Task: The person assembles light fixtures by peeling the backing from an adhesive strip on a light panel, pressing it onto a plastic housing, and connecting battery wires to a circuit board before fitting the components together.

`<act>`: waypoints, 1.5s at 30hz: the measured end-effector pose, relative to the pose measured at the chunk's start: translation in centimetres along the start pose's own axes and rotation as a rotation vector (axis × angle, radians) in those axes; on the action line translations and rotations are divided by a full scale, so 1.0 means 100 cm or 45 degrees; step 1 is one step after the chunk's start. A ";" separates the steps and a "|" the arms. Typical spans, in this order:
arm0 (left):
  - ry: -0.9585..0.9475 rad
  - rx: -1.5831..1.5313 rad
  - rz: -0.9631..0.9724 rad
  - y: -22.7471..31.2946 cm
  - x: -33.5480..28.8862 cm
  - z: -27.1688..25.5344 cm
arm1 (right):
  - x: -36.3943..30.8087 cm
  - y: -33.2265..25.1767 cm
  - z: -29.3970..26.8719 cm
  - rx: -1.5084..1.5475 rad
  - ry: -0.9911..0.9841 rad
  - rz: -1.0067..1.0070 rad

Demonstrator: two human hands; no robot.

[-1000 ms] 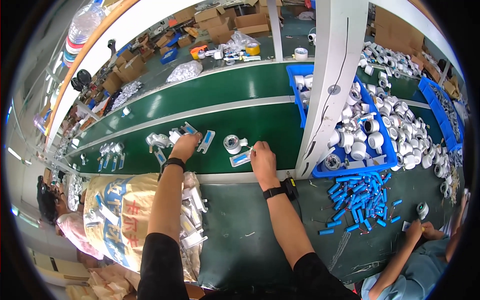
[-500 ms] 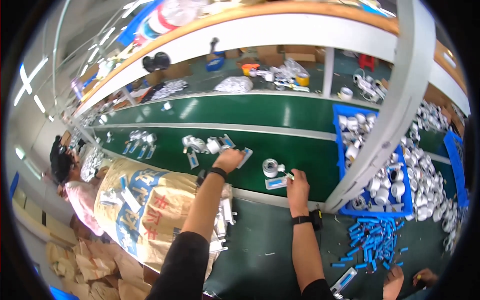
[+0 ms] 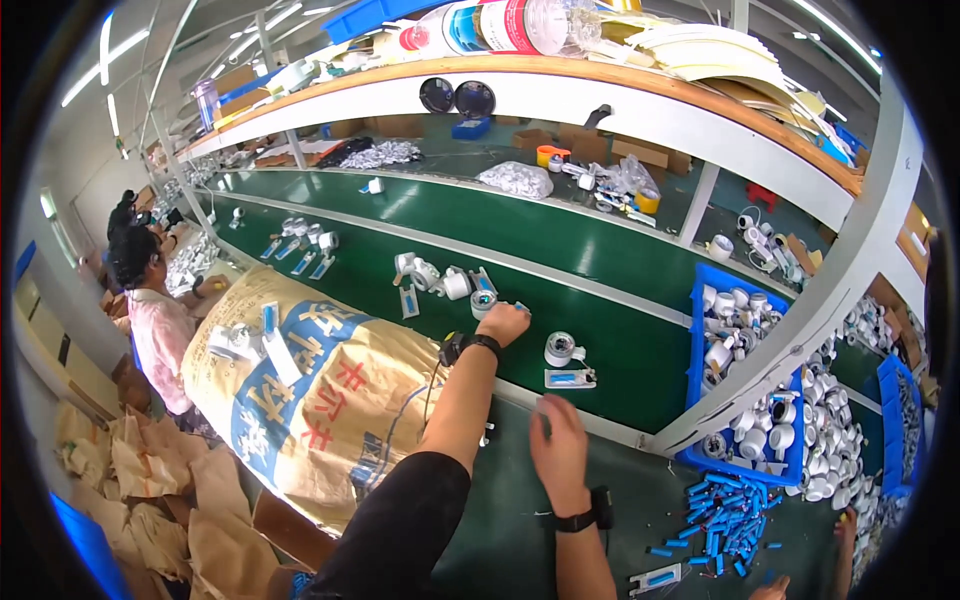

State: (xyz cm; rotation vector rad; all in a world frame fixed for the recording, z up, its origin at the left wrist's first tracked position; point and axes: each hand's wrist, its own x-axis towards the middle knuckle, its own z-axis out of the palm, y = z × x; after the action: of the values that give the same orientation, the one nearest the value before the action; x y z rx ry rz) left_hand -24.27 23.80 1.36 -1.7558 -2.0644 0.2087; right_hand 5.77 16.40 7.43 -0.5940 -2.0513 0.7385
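Observation:
My left hand (image 3: 503,322) is over the green belt (image 3: 640,345), its fingers curled round a white plate with a blue cylinder, mostly hidden; a blue tip shows past the fingers. Touching or just beside those fingers is a round white housing (image 3: 483,302). More white housings (image 3: 425,276) lie to its left with narrow plates. My right hand (image 3: 560,445) hovers near the belt's front edge, fingers loosely bent, thumb apart, nothing visible in it. Beyond it, a round white housing with an arm (image 3: 562,349) sits beside a white plate bearing a blue cylinder (image 3: 570,379).
A large paper sack (image 3: 320,400) bulges at the left. At right stand a blue crate (image 3: 697,350) of white housings and a slanted white post (image 3: 790,320); blue cylinders (image 3: 725,515) are heaped below. Another person's hand (image 3: 770,590) shows lower right; a person in pink (image 3: 160,340) is left.
My right hand has let go of the plate with the blue cylinder beside the housing and drawn back toward me. My left hand now covers the plate it was touching. The view has shifted.

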 end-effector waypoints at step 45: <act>-0.194 -2.871 -1.247 0.167 -0.393 -0.227 | -0.044 -0.030 0.094 0.064 -0.119 0.259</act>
State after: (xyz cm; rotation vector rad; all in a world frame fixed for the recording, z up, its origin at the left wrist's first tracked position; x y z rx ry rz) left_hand 4.54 -14.57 6.98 -0.5208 -2.6819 -3.1459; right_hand -0.25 8.79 2.72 -0.7597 -2.0710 0.9494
